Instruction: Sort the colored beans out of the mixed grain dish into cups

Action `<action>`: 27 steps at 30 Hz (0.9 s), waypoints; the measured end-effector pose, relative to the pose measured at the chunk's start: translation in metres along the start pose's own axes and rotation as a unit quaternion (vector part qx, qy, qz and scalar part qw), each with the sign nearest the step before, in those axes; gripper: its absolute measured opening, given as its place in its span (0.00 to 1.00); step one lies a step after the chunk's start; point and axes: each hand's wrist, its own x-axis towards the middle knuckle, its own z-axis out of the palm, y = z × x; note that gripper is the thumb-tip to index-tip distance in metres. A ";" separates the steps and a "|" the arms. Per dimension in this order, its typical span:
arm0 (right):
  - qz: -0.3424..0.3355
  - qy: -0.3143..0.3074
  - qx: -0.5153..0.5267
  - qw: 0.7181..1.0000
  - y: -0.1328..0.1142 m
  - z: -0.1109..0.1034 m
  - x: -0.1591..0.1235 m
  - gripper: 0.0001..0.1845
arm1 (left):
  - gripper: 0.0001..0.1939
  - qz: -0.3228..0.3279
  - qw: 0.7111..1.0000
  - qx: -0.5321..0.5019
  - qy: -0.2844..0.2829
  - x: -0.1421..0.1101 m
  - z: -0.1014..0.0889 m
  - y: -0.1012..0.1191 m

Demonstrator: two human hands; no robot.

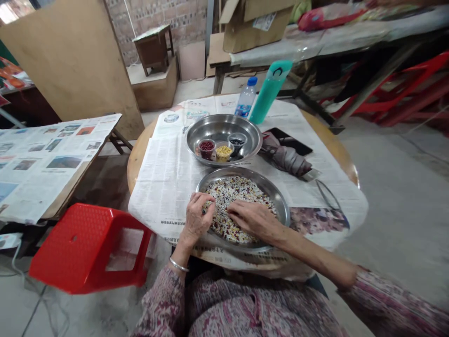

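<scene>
A steel pan [286, 206] near the table's front edge holds a spread of mixed grains and beans [238, 192], white, yellow, dark red and black. At its left rim is my left hand [197, 216], fingers curled in toward the thumb; whatever they pinch is too small to see. My right hand [257, 220] reaches over the grains from the right, its fingers pressed together and pointing down at them, tips partly hidden. Behind stands a second steel basin [196, 128] with plastic cups of red beans [206, 149], yellow beans [223, 151] and black beans [237, 142].
A water bottle [245, 99] and a teal bottle [270, 93] stand behind the basin. Right of it lie a folded umbrella [286, 157] and a dark flat case [293, 140]. Newspaper [157, 173] covers the round table. A red stool [80, 248] stands at the left.
</scene>
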 end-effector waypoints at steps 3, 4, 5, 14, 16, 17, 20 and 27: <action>0.026 0.051 0.028 0.998 0.001 -0.010 0.023 0.10 | 0.06 -0.007 1.000 -0.004 0.003 0.000 0.000 -0.001; 0.047 0.075 0.038 0.995 0.005 -0.015 0.034 0.10 | 0.06 -0.009 1.000 -0.004 0.002 0.000 0.000 -0.001; 0.069 0.098 0.046 0.992 0.010 -0.020 0.045 0.10 | 0.07 -0.011 1.000 -0.003 0.001 0.000 0.000 -0.001; 0.171 0.143 0.043 0.974 0.040 -0.050 0.142 0.13 | 0.08 -0.016 1.000 -0.004 -0.007 0.000 0.001 -0.003; 0.172 0.134 0.019 0.976 0.044 -0.052 0.159 0.13 | 0.08 -0.015 1.000 -0.007 -0.003 0.000 0.002 -0.005; 0.174 0.127 0.004 0.976 0.046 -0.052 0.168 0.14 | 0.08 -0.014 1.000 -0.009 -0.001 0.000 0.002 -0.005; 0.174 0.100 -0.041 0.979 0.052 -0.049 0.190 0.14 | 0.08 -0.014 1.000 -0.012 -0.002 0.000 0.003 -0.006; 0.134 0.024 -0.104 0.985 0.059 -0.036 0.215 0.15 | 0.08 -0.015 1.000 -0.023 0.000 -0.002 0.005 -0.007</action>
